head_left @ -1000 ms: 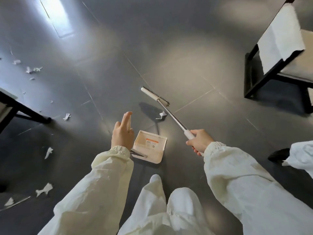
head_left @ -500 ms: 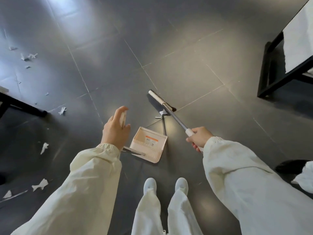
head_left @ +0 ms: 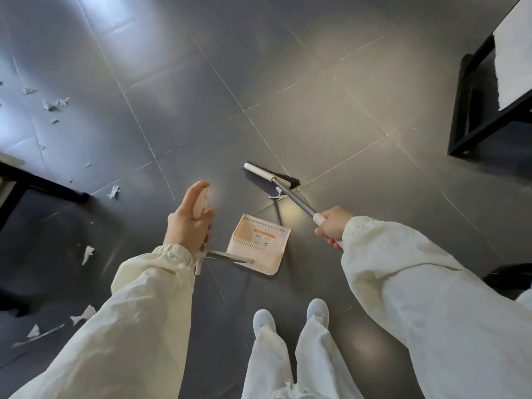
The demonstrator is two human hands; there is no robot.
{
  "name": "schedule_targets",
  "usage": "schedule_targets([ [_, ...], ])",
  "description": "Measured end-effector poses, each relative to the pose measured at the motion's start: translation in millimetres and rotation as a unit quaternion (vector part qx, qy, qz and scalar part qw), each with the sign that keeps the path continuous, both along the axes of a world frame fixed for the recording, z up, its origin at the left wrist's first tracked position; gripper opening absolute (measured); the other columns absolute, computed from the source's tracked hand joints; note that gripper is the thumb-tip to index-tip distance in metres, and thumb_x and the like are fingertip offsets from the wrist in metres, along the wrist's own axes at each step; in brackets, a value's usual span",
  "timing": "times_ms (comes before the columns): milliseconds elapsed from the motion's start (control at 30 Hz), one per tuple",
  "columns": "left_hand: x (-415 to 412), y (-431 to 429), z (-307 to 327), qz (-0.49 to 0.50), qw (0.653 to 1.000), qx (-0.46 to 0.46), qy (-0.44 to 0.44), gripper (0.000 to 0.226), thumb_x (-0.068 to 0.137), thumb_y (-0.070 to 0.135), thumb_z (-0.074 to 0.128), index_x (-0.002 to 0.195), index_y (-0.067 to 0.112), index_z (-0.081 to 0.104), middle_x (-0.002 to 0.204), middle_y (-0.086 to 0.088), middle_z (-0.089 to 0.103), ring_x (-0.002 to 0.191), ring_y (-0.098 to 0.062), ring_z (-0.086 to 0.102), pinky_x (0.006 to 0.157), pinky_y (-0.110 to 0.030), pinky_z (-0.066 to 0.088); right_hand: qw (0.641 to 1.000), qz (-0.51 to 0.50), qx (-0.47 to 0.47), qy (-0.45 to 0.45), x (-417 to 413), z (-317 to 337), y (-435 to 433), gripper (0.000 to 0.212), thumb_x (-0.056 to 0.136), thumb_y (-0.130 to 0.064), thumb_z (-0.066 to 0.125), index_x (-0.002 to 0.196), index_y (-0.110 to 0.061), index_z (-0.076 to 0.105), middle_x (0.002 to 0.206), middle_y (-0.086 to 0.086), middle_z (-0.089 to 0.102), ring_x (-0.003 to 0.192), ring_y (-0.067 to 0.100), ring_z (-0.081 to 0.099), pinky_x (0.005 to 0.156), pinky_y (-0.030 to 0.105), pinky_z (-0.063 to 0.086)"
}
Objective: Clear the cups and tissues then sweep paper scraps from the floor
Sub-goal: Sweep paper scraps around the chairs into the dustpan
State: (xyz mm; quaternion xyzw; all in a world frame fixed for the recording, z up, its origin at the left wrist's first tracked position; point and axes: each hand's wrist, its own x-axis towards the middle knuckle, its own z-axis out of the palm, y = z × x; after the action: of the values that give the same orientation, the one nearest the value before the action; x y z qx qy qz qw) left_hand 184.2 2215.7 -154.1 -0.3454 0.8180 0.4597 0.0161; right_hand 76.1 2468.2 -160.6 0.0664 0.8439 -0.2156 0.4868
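Head view: the left hand (head_left: 188, 223) has its fingers (head_left: 197, 188) clenched round the pale top of the long handle of a dustpan (head_left: 259, 244). The pan sits just past and to the right of those fingers, down at the floor (head_left: 331, 110), with its open mouth facing away from the person. Whether it touches the tiles cannot be told.

The right hand (head_left: 334, 226) wraps its fingers (head_left: 331, 240) round the white grip of a broom (head_left: 270, 175). The metal shaft runs forward and to the left from them to the bristle head on the floor. One paper scrap (head_left: 277, 192) lies just beside that head, between it and the pan's mouth.

More paper scraps (head_left: 113, 192) lie scattered well to the left of the left fingers, some near a black frame (head_left: 43, 182). Far right of the right fingers stands black furniture (head_left: 472, 116) with a white cover (head_left: 512, 53). Two pale shoes (head_left: 263, 319) stand below both hands.
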Motion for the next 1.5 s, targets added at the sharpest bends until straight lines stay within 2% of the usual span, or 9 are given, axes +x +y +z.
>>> schedule_targets([
  [233, -2.4, -7.0, -4.2, -0.026, 0.999, -0.021, 0.006, 0.044, 0.088, 0.020, 0.057, 0.110, 0.056, 0.045, 0.093, -0.012, 0.059, 0.058, -0.023, 0.055, 0.057, -0.024, 0.047, 0.983, 0.163, 0.078, -0.039, 36.1, 26.6, -22.6, 0.024, 0.098, -0.018, 0.042, 0.076, -0.011, 0.050, 0.064, 0.002, 0.052, 0.066, 0.022, 0.050, 0.068, 0.027, 0.041],
  [400, 2.1, -2.9, 0.0, -0.029, 0.999, -0.022, 0.030, 0.041, 0.091, 0.019, 0.054, 0.115, 0.051, 0.046, 0.100, -0.012, 0.058, 0.069, -0.024, 0.053, 0.074, -0.036, 0.053, 0.986, 0.060, 0.016, -0.153, 29.9, 75.9, -27.2, 0.029, 0.098, -0.015, 0.048, 0.069, -0.011, 0.044, 0.047, 0.000, 0.042, 0.035, 0.009, 0.037, 0.032, 0.016, 0.033],
  [500, 9.3, -7.9, 1.7, -0.019, 0.998, -0.031, 0.042, 0.042, 0.091, 0.014, 0.051, 0.120, 0.044, 0.047, 0.100, -0.016, 0.058, 0.068, -0.028, 0.053, 0.073, -0.037, 0.052, 0.969, -0.066, -0.015, -0.237, 25.5, 103.8, -24.1, 0.020, 0.098, -0.014, 0.046, 0.078, -0.011, 0.044, 0.041, -0.001, 0.035, 0.029, 0.005, 0.028, 0.029, 0.011, 0.026],
  [567, 11.1, -13.6, 3.1, -0.002, 0.999, -0.024, 0.048, 0.042, 0.092, 0.013, 0.051, 0.121, 0.043, 0.048, 0.102, -0.019, 0.059, 0.072, -0.037, 0.056, 0.075, -0.039, 0.052, 0.971, -0.078, -0.041, -0.222, 33.0, 112.1, -26.6, 0.005, 0.096, -0.010, 0.047, 0.092, -0.009, 0.050, 0.046, 0.000, 0.035, 0.030, 0.004, 0.028, 0.028, 0.011, 0.026],
  [667, 10.1, -26.5, 10.7, 0.021, 0.997, -0.020, 0.073, 0.041, 0.092, 0.014, 0.051, 0.122, 0.042, 0.048, 0.098, -0.015, 0.056, 0.067, -0.029, 0.051, 0.074, -0.036, 0.051, 0.986, -0.062, -0.082, -0.131, 51.5, 103.1, -34.1, 0.032, 0.092, -0.003, 0.053, 0.125, -0.001, 0.052, 0.054, 0.002, 0.038, 0.029, 0.005, 0.031, 0.030, 0.012, 0.028],
  [867, -1.2, -74.6, 37.8, 0.049, 0.989, -0.056, 0.131, 0.041, 0.093, 0.016, 0.050, 0.124, 0.043, 0.046, 0.103, -0.006, 0.055, 0.083, -0.033, 0.059, 0.082, -0.037, 0.051, 0.986, -0.064, -0.150, 0.036, 76.3, 70.1, -71.9, 0.060, 0.087, -0.003, 0.060, 0.138, -0.030, 0.046, 0.057, 0.001, 0.047, 0.034, 0.007, 0.037, 0.034, 0.016, 0.034],
  [1200, -77.9, -169.4, 48.1, 0.105, 0.972, -0.125, 0.169, 0.039, 0.094, 0.015, 0.053, 0.128, 0.034, 0.046, 0.104, 0.003, 0.053, 0.082, -0.023, 0.054, 0.079, -0.027, 0.043, 0.970, 0.018, -0.168, 0.174, -35.4, 57.0, -157.6, 0.053, 0.085, -0.012, 0.056, 0.135, -0.025, 0.045, 0.066, 0.005, 0.055, 0.042, 0.014, 0.049, 0.036, 0.021, 0.039],
  [1333, -129.0, -225.7, 48.0, 0.142, 0.966, -0.156, 0.152, 0.039, 0.093, 0.014, 0.054, 0.127, 0.032, 0.049, 0.098, 0.000, 0.059, 0.065, -0.021, 0.054, 0.072, -0.025, 0.039, 0.968, 0.083, -0.060, 0.231, -103.3, 42.5, -207.5, 0.023, 0.086, -0.019, 0.051, 0.108, -0.015, 0.050, 0.094, 0.009, 0.061, 0.075, 0.028, 0.055, 0.065, 0.032, 0.049],
  [1500, -187.7, -303.8, 64.6, 0.194, 0.953, -0.194, 0.130, 0.040, 0.093, 0.012, 0.056, 0.129, 0.028, 0.049, 0.103, -0.007, 0.063, 0.071, -0.030, 0.058, 0.074, -0.028, 0.042, 0.983, 0.110, -0.018, 0.143, -192.1, 43.5, -294.7, 0.019, 0.085, -0.009, 0.039, 0.099, -0.012, 0.051, 0.096, 0.011, 0.059, 0.086, 0.034, 0.062, 0.078, 0.039, 0.055],
])
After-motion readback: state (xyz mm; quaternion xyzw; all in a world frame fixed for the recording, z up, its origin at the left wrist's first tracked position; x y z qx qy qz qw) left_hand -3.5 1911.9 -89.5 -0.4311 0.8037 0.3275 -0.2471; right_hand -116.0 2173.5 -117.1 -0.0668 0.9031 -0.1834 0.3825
